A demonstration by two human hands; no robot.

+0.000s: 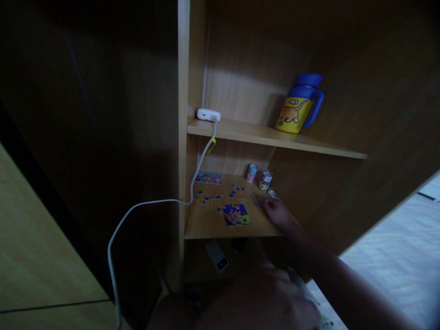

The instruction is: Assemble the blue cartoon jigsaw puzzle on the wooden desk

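My right hand (273, 208) rests low over the right side of the lower shelf, its fingers curled together; whatever they hold, if anything, is hidden. Left of it lies a partly assembled jigsaw puzzle (237, 215) with cartoon figures on blue. Several loose puzzle pieces (209, 198) are scattered behind and to the left of it. A small round metal lid (272, 193) sits just beyond my right hand. My left hand (264, 298) is close to the camera at the bottom, dark and blurred, below the shelf; its fingers cannot be made out.
Two printed cans (252, 173) stand at the back, near a cartoon picture strip (208, 178). On the upper shelf (247, 130) are a blue and yellow jug (295, 107) and a white charger (208, 114). Its cable (137, 205) hangs across the left. Below lies a grey device (216, 255).
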